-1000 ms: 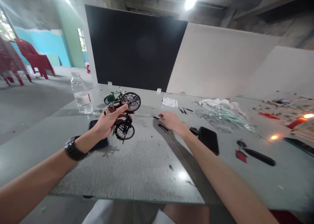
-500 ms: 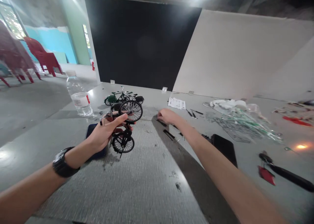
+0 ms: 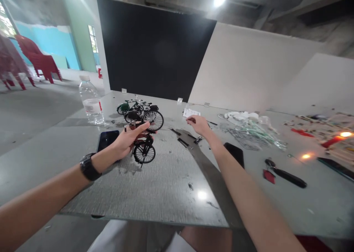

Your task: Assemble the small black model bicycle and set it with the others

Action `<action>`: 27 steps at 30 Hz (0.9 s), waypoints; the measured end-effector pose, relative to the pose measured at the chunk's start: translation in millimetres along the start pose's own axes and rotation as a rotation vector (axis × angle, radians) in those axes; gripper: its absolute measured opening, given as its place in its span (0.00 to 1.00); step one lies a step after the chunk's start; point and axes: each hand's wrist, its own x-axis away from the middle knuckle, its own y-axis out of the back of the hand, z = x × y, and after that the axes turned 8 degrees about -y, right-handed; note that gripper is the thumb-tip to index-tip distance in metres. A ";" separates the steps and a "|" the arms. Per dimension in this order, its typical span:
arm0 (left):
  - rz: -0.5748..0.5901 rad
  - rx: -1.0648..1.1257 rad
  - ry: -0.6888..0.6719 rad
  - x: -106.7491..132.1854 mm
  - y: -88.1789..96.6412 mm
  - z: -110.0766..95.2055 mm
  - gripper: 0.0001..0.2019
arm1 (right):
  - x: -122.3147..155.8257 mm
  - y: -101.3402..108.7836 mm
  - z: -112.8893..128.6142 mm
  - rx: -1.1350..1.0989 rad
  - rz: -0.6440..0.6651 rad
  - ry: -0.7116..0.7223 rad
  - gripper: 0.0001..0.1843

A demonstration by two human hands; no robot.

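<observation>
My left hand (image 3: pixel 125 140) is closed around a black miniature bicycle (image 3: pixel 149 140), held tilted above the table with its two wheels showing on the right of my thumb. My palm and fingers hide part of its frame. Over the table to the right, my right hand (image 3: pixel 199 124) has its fingertips pinched together; whatever may be between them is too small to make out. Several small black parts (image 3: pixel 183 143) lie below that hand. A printed paper (image 3: pixel 190 112) is just behind its fingertips. More miniature bicycles, one with a green bag (image 3: pixel 125 107), stand behind the held one.
A water bottle (image 3: pixel 92 106) and a dark phone (image 3: pixel 107 139) are on the left. To the right lie a black flat object (image 3: pixel 234 154), clear plastic wrapping (image 3: pixel 245 117), grey part frames (image 3: pixel 243 138) and a black-handled item (image 3: pixel 290 178). A black panel (image 3: pixel 157 49) stands behind.
My right hand has risen from the small black parts toward the paper, its fingers still pinched. My left hand still holds the bicycle. The view has shifted, now showing the table's front edge.
</observation>
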 end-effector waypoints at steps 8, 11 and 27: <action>0.018 0.029 -0.020 1.6 -3.2 3.8 0.22 | 14.4 -2.2 -15.6 0.067 0.055 -0.010 0.05; 0.019 0.022 -0.036 2.7 -5.0 4.3 0.22 | 16.6 -3.0 -16.8 0.149 0.131 0.001 0.06; 0.064 -0.004 -0.029 4.2 -4.5 4.8 0.20 | 24.8 -4.3 -10.7 0.407 0.275 0.079 0.14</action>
